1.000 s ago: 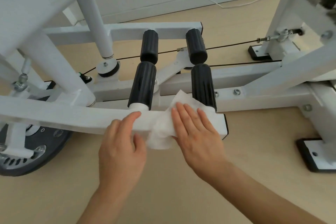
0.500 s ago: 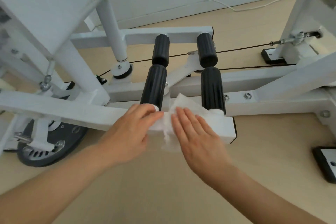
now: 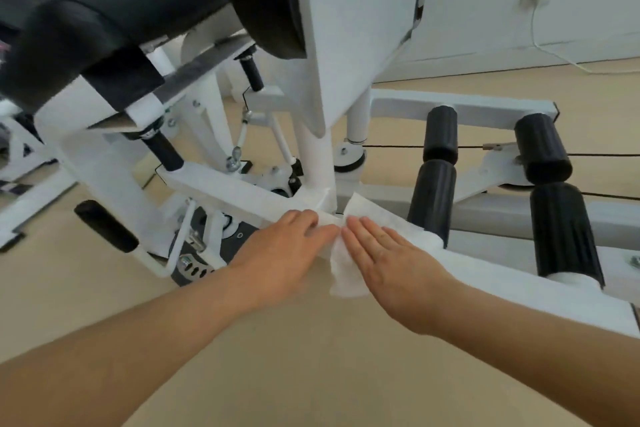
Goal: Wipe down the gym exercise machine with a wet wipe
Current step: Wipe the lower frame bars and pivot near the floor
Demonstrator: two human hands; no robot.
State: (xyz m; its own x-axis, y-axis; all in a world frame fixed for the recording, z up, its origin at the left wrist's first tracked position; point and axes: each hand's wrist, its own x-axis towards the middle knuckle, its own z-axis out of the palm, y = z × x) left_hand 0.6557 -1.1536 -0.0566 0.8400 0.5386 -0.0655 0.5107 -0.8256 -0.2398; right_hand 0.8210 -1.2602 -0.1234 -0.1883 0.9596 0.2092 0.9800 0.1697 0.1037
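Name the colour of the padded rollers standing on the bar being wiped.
The rollers are black, against the white bar. The head view shows them clearly.

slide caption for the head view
Left hand and right hand press a wet wipe onto the machine's white frame bar.

Bright, even, soft light; slight motion blur throughout, with wide-angle bending at edges.

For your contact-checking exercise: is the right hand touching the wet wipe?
Touching. The head view shows the right hand lying flat on the wet wipe, fingers straight.
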